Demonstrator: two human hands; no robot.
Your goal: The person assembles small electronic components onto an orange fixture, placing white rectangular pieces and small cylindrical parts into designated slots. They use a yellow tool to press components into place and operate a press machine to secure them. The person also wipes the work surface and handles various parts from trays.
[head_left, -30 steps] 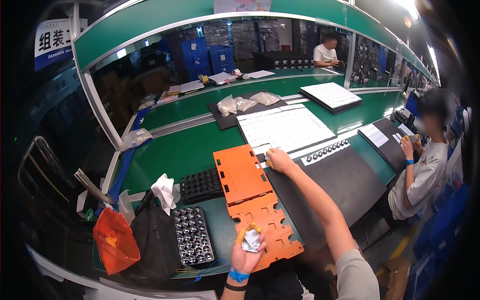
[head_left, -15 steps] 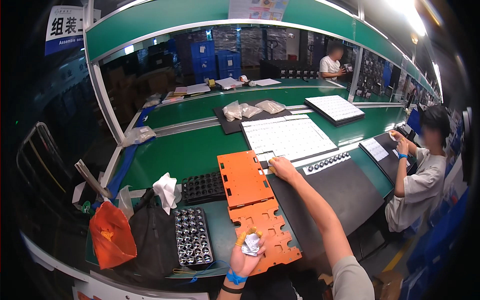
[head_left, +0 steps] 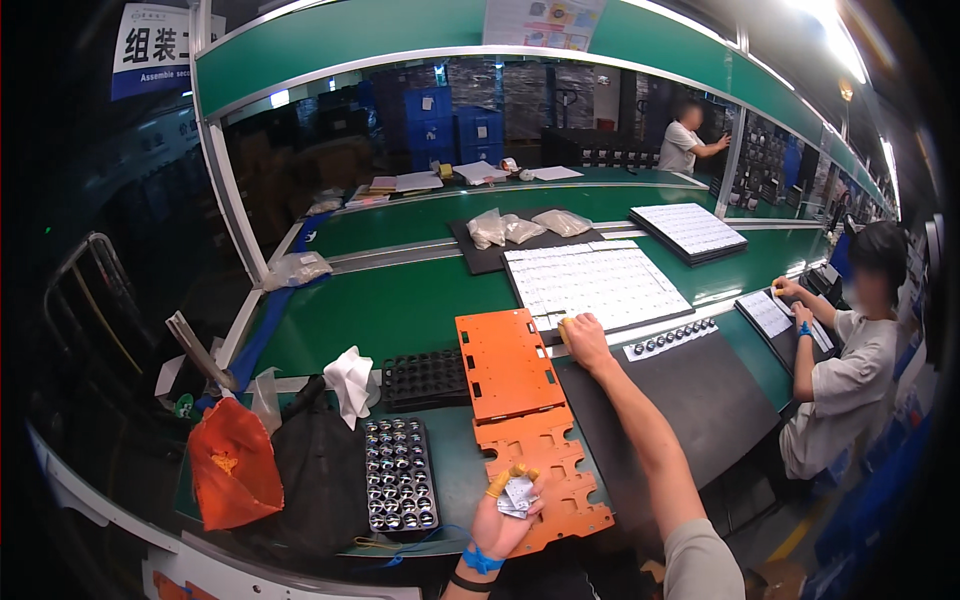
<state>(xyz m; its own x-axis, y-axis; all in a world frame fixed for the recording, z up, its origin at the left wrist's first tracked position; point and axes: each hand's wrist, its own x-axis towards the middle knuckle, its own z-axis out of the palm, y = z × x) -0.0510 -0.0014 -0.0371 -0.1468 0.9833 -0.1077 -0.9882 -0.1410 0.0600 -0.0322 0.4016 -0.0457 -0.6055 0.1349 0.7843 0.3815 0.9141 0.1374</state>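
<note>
My left hand (head_left: pixel 496 526), palm up with yellow finger covers and a blue wrist band, curls around several small white flat pieces (head_left: pixel 517 496) above the lower orange plate with cut-outs (head_left: pixel 566 508). My right hand (head_left: pixel 585 340) reaches to the near edge of a large board of white pieces in rows (head_left: pixel 595 280). Its covered fingertips are pinched together there, and what lies between them is hidden. Just left of that hand, a flat orange plate (head_left: pixel 505 365) overlaps the cut-out plate.
A black tray of shiny round parts (head_left: pixel 400 472) stands left of my left hand, with another black tray (head_left: pixel 424 378) behind. A white strip with round parts (head_left: pixel 672 342) lies on a dark mat (head_left: pixel 670 410). At right sits a co-worker (head_left: pixel 845 370). An orange bag (head_left: pixel 235 465) hangs at left.
The whole view has shifted slightly, so things sit farther right and lower. My right hand stays at the board's near edge, and my left hand still holds the white pieces.
</note>
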